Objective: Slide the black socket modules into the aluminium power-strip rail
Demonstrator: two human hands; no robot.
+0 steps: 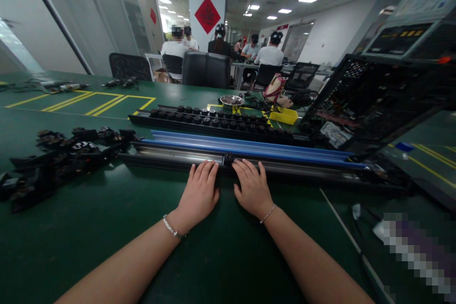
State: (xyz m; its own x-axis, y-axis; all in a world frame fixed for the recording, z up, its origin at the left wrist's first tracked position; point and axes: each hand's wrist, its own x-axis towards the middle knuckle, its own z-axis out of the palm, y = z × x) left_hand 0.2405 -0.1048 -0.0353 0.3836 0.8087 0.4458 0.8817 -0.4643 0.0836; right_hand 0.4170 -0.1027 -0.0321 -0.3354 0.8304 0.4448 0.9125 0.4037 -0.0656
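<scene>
A long black rail with a bright metal channel (pixel 302 169) lies across the green table in front of me. In its channel, between my two hands, sits a small black socket-like module (pixel 228 157). My left hand (pixel 199 191) rests its outstretched fingertips on the rail's near edge, just left of the module, with the thumb apart. To the right of the module, my right hand (pixel 252 191) lies the same way, fingers extended on the rail. Neither hand visibly grasps anything. Directly behind the rail runs a long blue strip (pixel 249 146).
Loose black parts (pixel 71 152) are heaped on the left. Farther back, more rails carry rows of black modules (pixel 199 118), near a metal bowl (pixel 231 100) and yellow tray (pixel 284 115). An open computer case (pixel 374 99) stands at right. A thin rod (pixel 351 240) lies front right.
</scene>
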